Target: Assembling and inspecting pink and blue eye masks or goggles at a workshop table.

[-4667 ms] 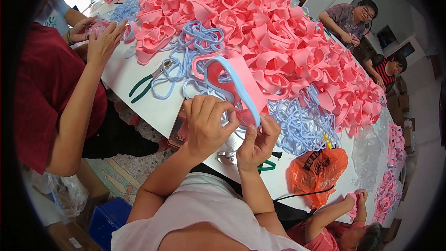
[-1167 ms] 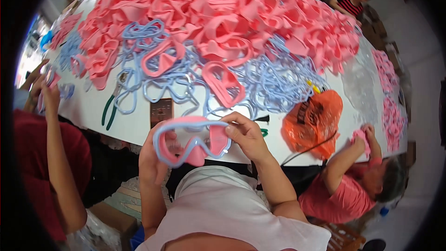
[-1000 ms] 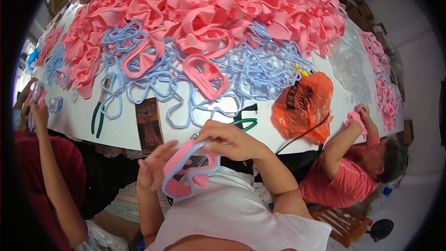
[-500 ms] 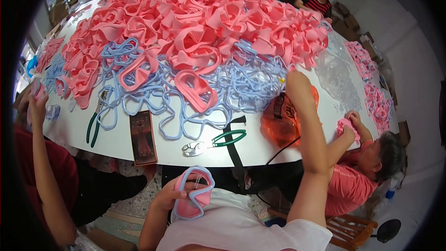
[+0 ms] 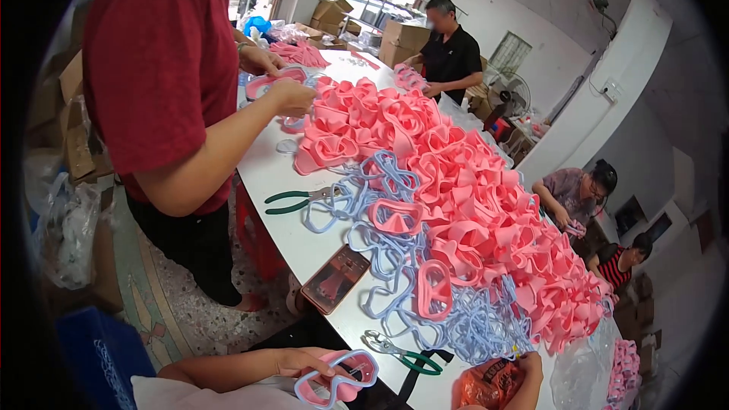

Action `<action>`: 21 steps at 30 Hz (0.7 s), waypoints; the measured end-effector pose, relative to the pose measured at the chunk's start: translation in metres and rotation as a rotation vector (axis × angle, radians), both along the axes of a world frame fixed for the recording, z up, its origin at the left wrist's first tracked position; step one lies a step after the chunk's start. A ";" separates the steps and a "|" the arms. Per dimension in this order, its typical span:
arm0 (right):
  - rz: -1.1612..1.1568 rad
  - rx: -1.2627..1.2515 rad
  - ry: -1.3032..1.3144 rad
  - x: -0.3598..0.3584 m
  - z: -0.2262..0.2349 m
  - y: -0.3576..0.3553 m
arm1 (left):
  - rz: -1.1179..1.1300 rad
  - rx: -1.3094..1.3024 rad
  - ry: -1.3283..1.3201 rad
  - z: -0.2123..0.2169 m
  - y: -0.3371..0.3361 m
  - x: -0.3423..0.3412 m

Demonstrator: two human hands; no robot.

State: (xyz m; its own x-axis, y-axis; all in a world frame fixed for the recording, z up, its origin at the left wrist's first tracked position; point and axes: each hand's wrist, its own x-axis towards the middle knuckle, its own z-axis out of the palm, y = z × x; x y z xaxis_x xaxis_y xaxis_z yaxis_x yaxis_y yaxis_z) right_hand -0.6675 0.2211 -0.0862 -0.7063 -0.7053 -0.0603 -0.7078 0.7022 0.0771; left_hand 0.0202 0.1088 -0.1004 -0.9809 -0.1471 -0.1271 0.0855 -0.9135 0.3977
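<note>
In my left hand, low in the view, is a pink diving mask skirt rimmed by a light-blue frame. The fingers close around its side. My right hand is at the upper edge of a crumpled orange-red plastic bag, beside a tangle of light-blue frames. Its fingertips are hidden, and a small yellow thing shows near them. Green-handled pliers lie on the table between my hands.
A heap of pink mask skirts covers the middle of the white table. A phone and second pliers lie along the near edge. A person in a dark red shirt stands at left; several others work around the table.
The view has swung left and up, bringing in the standing person and more of the room. My left hand still holds the mask; my right hand stays by the bag.
</note>
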 end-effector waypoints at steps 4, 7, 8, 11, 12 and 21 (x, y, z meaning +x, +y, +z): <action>0.101 0.122 -0.036 0.006 -0.003 -0.042 | 0.002 -0.028 0.002 -0.008 0.007 -0.003; 0.103 0.113 -0.003 0.008 0.016 -0.031 | -0.008 -0.028 0.015 -0.017 0.005 -0.003; 0.106 0.111 0.007 0.013 0.020 -0.027 | -0.013 -0.015 0.018 -0.018 0.005 -0.001; 0.110 0.105 0.037 0.026 0.030 -0.037 | 0.016 -0.004 0.026 -0.016 0.004 0.008; 0.107 0.103 0.048 0.026 0.031 -0.031 | 0.023 0.002 0.036 -0.014 0.004 0.011; 0.075 0.068 0.166 0.109 0.072 -0.066 | 0.106 -0.080 0.038 -0.009 0.005 0.019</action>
State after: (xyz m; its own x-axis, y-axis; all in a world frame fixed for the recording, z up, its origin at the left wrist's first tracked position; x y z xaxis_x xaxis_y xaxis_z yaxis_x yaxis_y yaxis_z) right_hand -0.5584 0.1555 -0.0146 -0.6559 -0.7548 0.0032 -0.7316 0.6368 0.2432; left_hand 0.0387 0.1136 -0.1092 -0.9633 -0.2581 -0.0734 0.1961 -0.8640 0.4638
